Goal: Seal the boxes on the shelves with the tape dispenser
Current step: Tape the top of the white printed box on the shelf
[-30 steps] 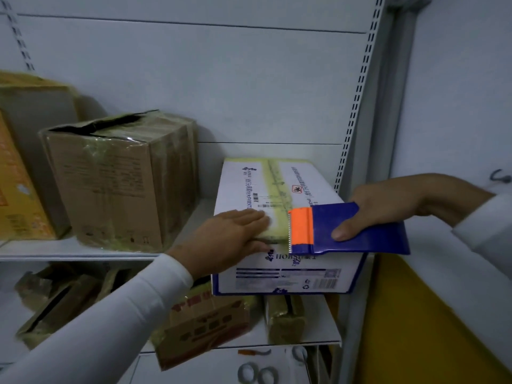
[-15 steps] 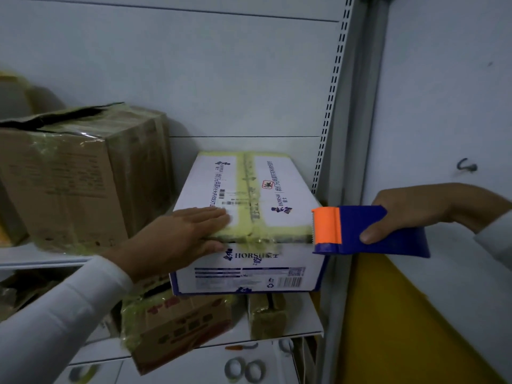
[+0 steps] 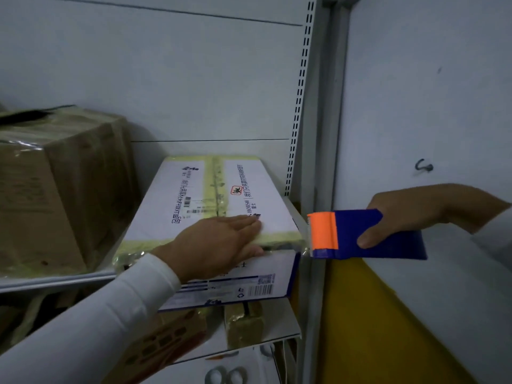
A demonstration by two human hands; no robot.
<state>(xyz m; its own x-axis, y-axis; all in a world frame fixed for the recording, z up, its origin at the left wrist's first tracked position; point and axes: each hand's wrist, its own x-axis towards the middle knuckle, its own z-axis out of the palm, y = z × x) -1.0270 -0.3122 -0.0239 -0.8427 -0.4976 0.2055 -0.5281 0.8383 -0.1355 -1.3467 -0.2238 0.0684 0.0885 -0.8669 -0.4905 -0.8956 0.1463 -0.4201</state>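
From the head camera, a white rectangular cardboard box with blue print (image 3: 194, 195) is sitting on the grey metal shelf (image 3: 55, 281), its front end jutting out past the shelf edge. Yellowish tape is running down the middle seam of its top and across the front top edge. The left hand (image 3: 219, 245), in a white sleeve, is lying flat on the front edge of the box with fingers straight and together, pressing down on the tape there, thumb reaching over onto the front face.

The right hand (image 3: 410, 214) is gripping the blue and orange plastic tape dispenser (image 3: 365, 235), thumb curled over its blue side and fingers wrapped behind. The dispenser is held level just beside the box's front right corner, orange end towards the box, in front of the grey slotted upright post (image 3: 302, 106). A short stretch of clear tape seems to be bridging the corner and the dispenser's mouth, though it is faint.

To the left on the same shelf, a brown cardboard box wrapped in clear film (image 3: 55, 189) is standing, near the white box but apart from it. On the shelf below, smaller brown taped cartons (image 3: 243, 325) are lying partly hidden. A yellow panel (image 3: 374, 328) is showing at lower right.
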